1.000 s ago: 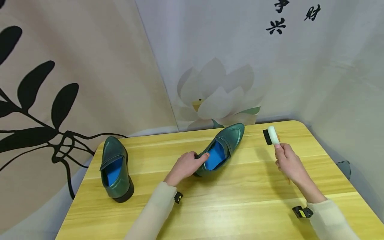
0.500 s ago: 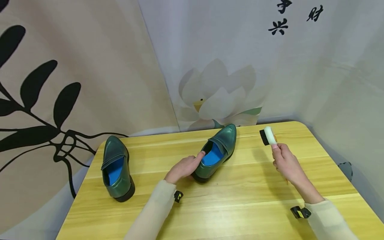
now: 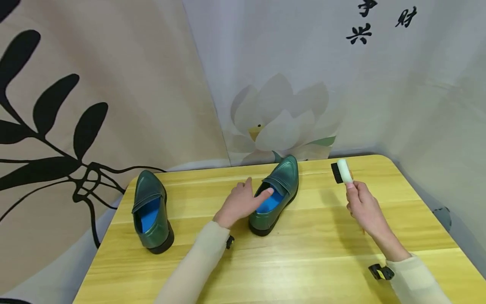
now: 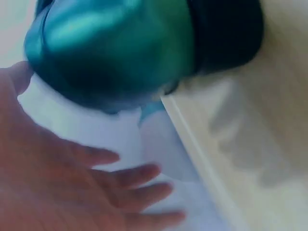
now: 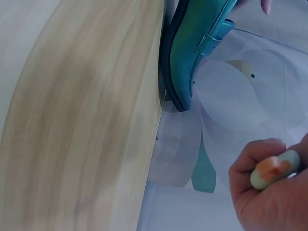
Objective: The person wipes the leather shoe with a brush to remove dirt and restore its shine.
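A green loafer (image 3: 282, 179) with a blue insole stands on the table, its toe pointing to the back edge. Over its heel end hovers my left hand (image 3: 243, 202), fingers spread and thumb above the shoe opening; in the left wrist view the straight fingers (image 4: 139, 175) are apart from the shoe's heel (image 4: 120, 48). My right hand (image 3: 362, 204) grips a brush (image 3: 344, 171) with a white head and black bristles, held up above the table at the right. In the right wrist view the curled fingers wrap the brush handle (image 5: 274, 168), pale with an orange part.
A matching green loafer (image 3: 153, 215) stands at the table's left side, toe to the back. The wooden table (image 3: 303, 270) ends at a printed cloth backdrop (image 3: 152, 84) behind it.
The loafer in the middle has shifted left and turned straighter, now flat on the table. My left hand has let go of its heel and spread its fingers. The brush stays nearly still.
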Demonstrator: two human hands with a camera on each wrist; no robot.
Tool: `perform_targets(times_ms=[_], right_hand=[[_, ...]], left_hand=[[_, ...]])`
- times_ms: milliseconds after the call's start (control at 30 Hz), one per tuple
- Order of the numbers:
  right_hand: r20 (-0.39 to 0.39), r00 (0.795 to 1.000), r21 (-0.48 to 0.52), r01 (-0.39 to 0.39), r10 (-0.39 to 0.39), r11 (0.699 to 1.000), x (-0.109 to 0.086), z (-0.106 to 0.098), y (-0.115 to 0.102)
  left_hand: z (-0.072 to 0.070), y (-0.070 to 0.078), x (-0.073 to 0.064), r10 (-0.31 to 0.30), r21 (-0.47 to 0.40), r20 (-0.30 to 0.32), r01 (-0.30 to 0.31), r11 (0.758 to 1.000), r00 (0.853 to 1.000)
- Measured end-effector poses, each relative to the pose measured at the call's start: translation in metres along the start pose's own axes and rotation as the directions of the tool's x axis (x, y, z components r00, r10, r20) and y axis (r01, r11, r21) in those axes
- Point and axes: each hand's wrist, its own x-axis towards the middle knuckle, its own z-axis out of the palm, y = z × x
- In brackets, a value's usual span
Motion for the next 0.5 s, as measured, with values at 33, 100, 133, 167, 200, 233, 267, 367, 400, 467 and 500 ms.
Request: perform_targets(times_ms=[33, 100, 133, 167, 200, 233, 267, 367, 400, 467, 500], right_hand=[[-0.001, 1.000, -0.005, 0.004, -0.004, 1.000, -0.001, 0.000, -0.001], [-0.008, 1.000, -0.016, 0.011, -0.011, 1.000, -0.001, 0.001, -0.002], [-0.011, 1.000, -0.019, 0.013, -0.014, 1.000, -0.002, 0.001, -0.002], [-0.014, 1.000, -0.019, 0.016, -0.017, 1.000, -0.002, 0.002, -0.003], [-0.023, 0.999, -0.024, 0.022, -0.023, 0.999, -0.001, 0.002, -0.004], [-0.031, 0.999, -0.023, 0.023, -0.024, 0.999, -0.001, 0.003, -0.004], [-0.040, 0.999, -0.023, 0.023, -0.024, 0.999, -0.002, 0.004, -0.003], [-0.055, 0.998, -0.026, 0.028, -0.029, 0.999, -0.003, 0.005, -0.002], [-0.057, 0.998, -0.026, 0.030, -0.031, 0.999, -0.003, 0.005, -0.002], [-0.056, 0.998, -0.022, 0.030, -0.031, 0.999, -0.004, 0.005, -0.001], [-0.055, 0.998, -0.020, 0.031, -0.032, 0.999, -0.004, 0.005, -0.001]], left_hand=[[0.004, 0.009, 0.001, 0.024, 0.082, -0.035, -0.021, 0.996, 0.999], [0.014, 0.026, 0.003, 0.080, 0.251, -0.081, -0.057, 0.966, 0.993], [0.018, 0.033, 0.004, 0.104, 0.331, -0.096, -0.067, 0.941, 0.990], [0.020, 0.039, 0.006, 0.125, 0.401, -0.103, -0.074, 0.913, 0.987], [0.022, 0.043, 0.009, 0.134, 0.442, -0.098, -0.077, 0.894, 0.986], [0.023, 0.046, 0.011, 0.126, 0.458, -0.087, -0.073, 0.886, 0.988], [0.024, 0.048, 0.014, 0.110, 0.459, -0.069, -0.066, 0.886, 0.992], [0.022, 0.050, 0.022, 0.031, 0.365, 0.015, -0.034, 0.930, 0.999], [0.021, 0.049, 0.024, 0.007, 0.317, 0.046, -0.021, 0.948, 0.999], [0.020, 0.047, 0.027, -0.026, 0.230, 0.095, 0.003, 0.973, 0.995], [0.020, 0.046, 0.028, -0.029, 0.198, 0.109, 0.007, 0.980, 0.994]])
